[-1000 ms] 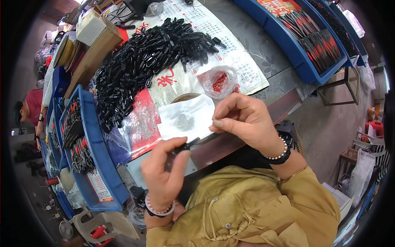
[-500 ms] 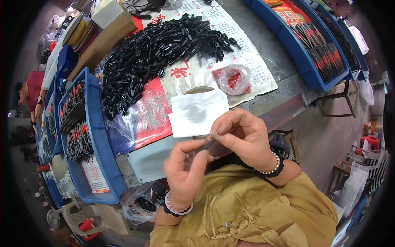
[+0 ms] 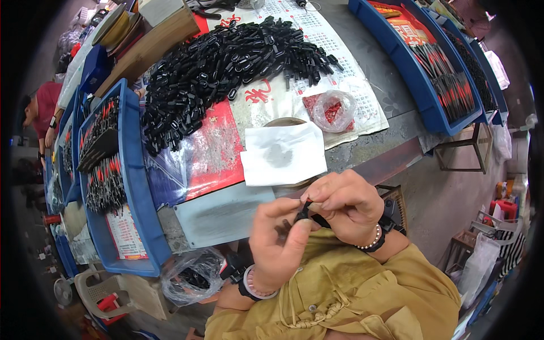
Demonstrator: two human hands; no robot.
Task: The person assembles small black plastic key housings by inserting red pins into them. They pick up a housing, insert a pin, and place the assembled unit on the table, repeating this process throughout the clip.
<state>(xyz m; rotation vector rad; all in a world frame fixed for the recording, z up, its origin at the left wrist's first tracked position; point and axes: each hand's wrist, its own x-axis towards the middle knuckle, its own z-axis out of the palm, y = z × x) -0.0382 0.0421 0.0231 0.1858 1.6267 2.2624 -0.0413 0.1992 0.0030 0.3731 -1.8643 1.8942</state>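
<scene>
My left hand [image 3: 277, 235] pinches a small black plastic piece [image 3: 304, 211] between thumb and forefinger. Several more dark pieces [image 3: 283, 228] lie against its curled fingers. The thumb and forefinger of my right hand [image 3: 350, 205] are closed at the upper end of the same black piece; whether a tiny part sits between those fingertips is hidden. Both hands hover over my lap at the table's near edge. Just beyond them is a folded white paper [image 3: 258, 164] with a grey smudge, lying over a round object. A clear plastic bag [image 3: 334, 111] of tiny red bits rests behind it.
A large heap of black plastic pieces [image 3: 226, 73] covers the far left of the table. Blue trays [image 3: 150, 226] of black-and-red parts flank it, another blue tray [image 3: 422, 85] being at right. A grey plate [image 3: 221, 218] lies at the near edge. Another person [image 3: 45, 113] is at far left.
Both hands have shifted right and a little lower in the picture. The black piece is now tilted more upright between them. The view itself has moved slightly.
</scene>
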